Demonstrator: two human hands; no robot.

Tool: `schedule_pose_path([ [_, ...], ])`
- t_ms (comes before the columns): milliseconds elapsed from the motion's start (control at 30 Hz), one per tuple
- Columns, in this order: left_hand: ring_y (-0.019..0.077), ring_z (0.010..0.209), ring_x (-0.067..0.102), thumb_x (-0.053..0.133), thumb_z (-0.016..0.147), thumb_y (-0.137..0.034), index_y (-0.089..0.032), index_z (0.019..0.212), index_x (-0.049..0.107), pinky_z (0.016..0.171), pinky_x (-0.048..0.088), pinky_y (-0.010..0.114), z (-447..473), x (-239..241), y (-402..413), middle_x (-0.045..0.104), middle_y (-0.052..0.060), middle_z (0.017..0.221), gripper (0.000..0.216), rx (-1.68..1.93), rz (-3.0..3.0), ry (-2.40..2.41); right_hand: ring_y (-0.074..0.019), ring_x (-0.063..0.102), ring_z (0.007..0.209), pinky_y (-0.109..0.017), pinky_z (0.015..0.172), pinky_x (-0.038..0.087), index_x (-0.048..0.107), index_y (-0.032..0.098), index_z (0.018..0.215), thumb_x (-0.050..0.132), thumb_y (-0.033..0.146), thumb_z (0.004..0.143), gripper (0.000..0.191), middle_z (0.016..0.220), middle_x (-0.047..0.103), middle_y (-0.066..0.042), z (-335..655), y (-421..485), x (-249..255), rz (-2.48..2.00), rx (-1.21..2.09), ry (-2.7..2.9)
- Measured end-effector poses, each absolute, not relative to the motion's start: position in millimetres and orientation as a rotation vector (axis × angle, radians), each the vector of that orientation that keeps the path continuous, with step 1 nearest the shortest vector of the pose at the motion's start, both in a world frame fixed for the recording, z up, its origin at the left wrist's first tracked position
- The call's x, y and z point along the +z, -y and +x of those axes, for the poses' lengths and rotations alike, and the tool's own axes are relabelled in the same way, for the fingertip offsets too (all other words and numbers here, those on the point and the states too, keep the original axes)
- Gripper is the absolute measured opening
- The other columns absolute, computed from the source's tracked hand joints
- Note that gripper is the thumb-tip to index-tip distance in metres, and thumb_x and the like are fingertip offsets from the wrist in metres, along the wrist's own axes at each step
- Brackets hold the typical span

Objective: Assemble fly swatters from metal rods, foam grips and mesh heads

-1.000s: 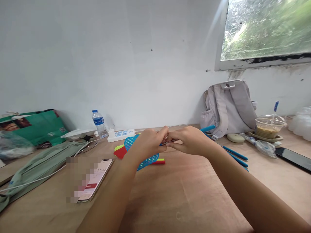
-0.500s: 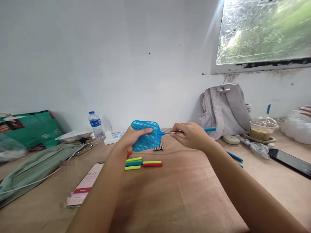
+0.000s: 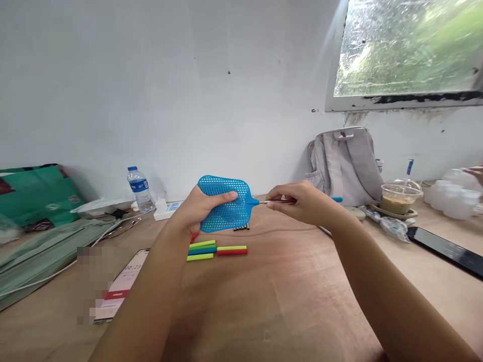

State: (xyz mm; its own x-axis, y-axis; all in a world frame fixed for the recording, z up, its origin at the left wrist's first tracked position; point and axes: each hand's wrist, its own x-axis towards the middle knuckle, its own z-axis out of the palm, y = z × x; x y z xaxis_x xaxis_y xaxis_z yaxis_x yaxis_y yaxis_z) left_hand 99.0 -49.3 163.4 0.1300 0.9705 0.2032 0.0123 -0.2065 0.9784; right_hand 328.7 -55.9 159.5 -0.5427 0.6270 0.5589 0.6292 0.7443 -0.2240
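My left hand (image 3: 196,208) grips a blue mesh fly-swatter head (image 3: 226,203), held up above the wooden table (image 3: 287,301). A thin metal rod (image 3: 275,201) runs right from the head, and my right hand (image 3: 302,203) pinches it. A blue handle tip (image 3: 337,199) shows past my right hand. Below lie several short coloured tubes (image 3: 217,250), green, blue, yellow and red. A bundle of short dark rods (image 3: 240,228) lies behind them.
A phone (image 3: 121,289) lies at the left front beside green cloth (image 3: 41,251) with a white cable. A water bottle (image 3: 138,188), power strip (image 3: 166,211), grey backpack (image 3: 349,161), lidded drink cup (image 3: 400,196), white bottles (image 3: 456,198) and dark phone (image 3: 449,249) surround the area.
Both hands lifted the blue swatter head off the table and drew apart, left hand on the mesh, right hand on the metal rod. The coloured tubes beneath came into view.
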Motion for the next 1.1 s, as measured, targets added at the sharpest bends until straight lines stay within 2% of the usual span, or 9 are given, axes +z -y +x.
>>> schedule_pose_path([
  [133,0.0192,0.077,0.063,0.068,0.064,-0.039,-0.017,0.096,0.056,0.071,0.052,0.037,99.2,161.9,45.4,0.066,0.006,0.091,0.042,1.214,1.566,-0.95,-0.0104,0.052,0.058,-0.02,0.05,0.036,0.064,0.019,0.088,0.05,0.044,0.078,0.03,0.068,0.062,-0.001,350.0,48.1,165.1,-1.157,0.285,2.339],
  [300,0.0188,0.089,0.059,0.059,0.068,-0.046,-0.021,0.107,0.048,0.077,0.047,0.034,85.1,144.5,18.5,0.054,0.008,0.117,0.047,1.294,1.87,-1.46,-0.0124,0.057,0.062,-0.021,0.054,0.041,0.064,0.02,0.094,0.059,0.032,0.069,0.028,0.082,0.065,-0.003,394.0,4.5,144.4,-1.621,0.168,2.096],
  [433,0.0201,0.092,0.057,0.055,0.069,-0.042,-0.022,0.094,0.055,0.076,0.045,0.03,76.0,125.1,0.0,0.06,0.005,0.107,0.033,0.917,2.171,-1.734,-0.0139,0.058,0.052,-0.021,0.05,0.042,0.068,0.015,0.082,0.061,0.022,0.066,0.019,0.056,0.063,-0.002,423.5,-25.8,115.7,-2.057,0.336,1.922],
  [533,0.0193,0.088,0.058,0.053,0.068,-0.039,-0.021,0.091,0.057,0.074,0.045,0.028,75.5,113.7,-7.2,0.063,0.003,0.1,0.03,0.603,2.307,-1.673,-0.0156,0.059,0.054,-0.021,0.049,0.043,0.068,0.015,0.062,0.062,0.019,0.062,0.006,0.05,0.061,-0.003,436.4,-37.6,97.3,-2.242,0.309,1.863],
  [600,0.0187,0.087,0.058,0.056,0.064,-0.032,-0.02,0.094,0.056,0.072,0.045,0.026,76.9,108.6,-8.9,0.062,0.003,0.1,0.033,0.392,2.346,-1.664,-0.0166,0.059,0.054,-0.022,0.048,0.043,0.067,0.016,0.057,0.064,0.018,0.059,0.005,0.05,0.061,-0.004,441.9,-42.8,86.3,-2.295,0.292,1.831],
  [733,0.0179,0.083,0.059,0.059,0.054,-0.019,-0.019,0.097,0.057,0.062,0.044,0.022,79.4,101.7,-8.6,0.061,0.003,0.1,0.043,-0.016,2.348,-1.637,-0.0176,0.059,0.054,-0.024,0.049,0.045,0.066,0.016,0.057,0.066,0.022,0.056,0.006,0.054,0.061,-0.005,449.4,-51.3,64.7,-2.361,0.264,1.759],
  [867,0.0174,0.079,0.059,0.064,0.049,-0.021,-0.022,0.096,0.059,0.056,0.041,0.021,81.6,92.0,-10.3,0.062,0.001,0.098,0.048,-0.264,2.333,-1.572,-0.0246,0.062,0.065,-0.03,0.053,0.046,0.067,0.014,0.065,0.069,0.025,0.052,0.017,0.069,0.064,-0.013,450.5,-55.9,52.5,-2.388,0.143,1.693],
  [1000,0.018,0.076,0.058,0.065,0.048,-0.023,-0.024,0.093,0.061,0.054,0.04,0.022,89.6,79.6,-12.4,0.061,0.001,0.093,0.045,-0.323,2.366,-1.573,-0.0289,0.061,0.078,-0.034,0.059,0.046,0.067,0.012,0.078,0.06,0.021,0.062,0.02,0.086,0.064,-0.019,434.6,-55.9,59.1,-2.255,0.034,1.732],
  [1100,0.0189,0.076,0.057,0.065,0.046,-0.016,-0.025,0.096,0.059,0.053,0.04,0.022,95.4,75.4,-11.9,0.061,0.001,0.089,0.051,-0.355,2.343,-1.604,-0.0242,0.06,0.083,-0.03,0.066,0.044,0.066,0.013,0.086,0.053,0.02,0.069,0.022,0.089,0.065,-0.014,403.1,-51.7,68.1,-2.003,0.043,1.926],
])
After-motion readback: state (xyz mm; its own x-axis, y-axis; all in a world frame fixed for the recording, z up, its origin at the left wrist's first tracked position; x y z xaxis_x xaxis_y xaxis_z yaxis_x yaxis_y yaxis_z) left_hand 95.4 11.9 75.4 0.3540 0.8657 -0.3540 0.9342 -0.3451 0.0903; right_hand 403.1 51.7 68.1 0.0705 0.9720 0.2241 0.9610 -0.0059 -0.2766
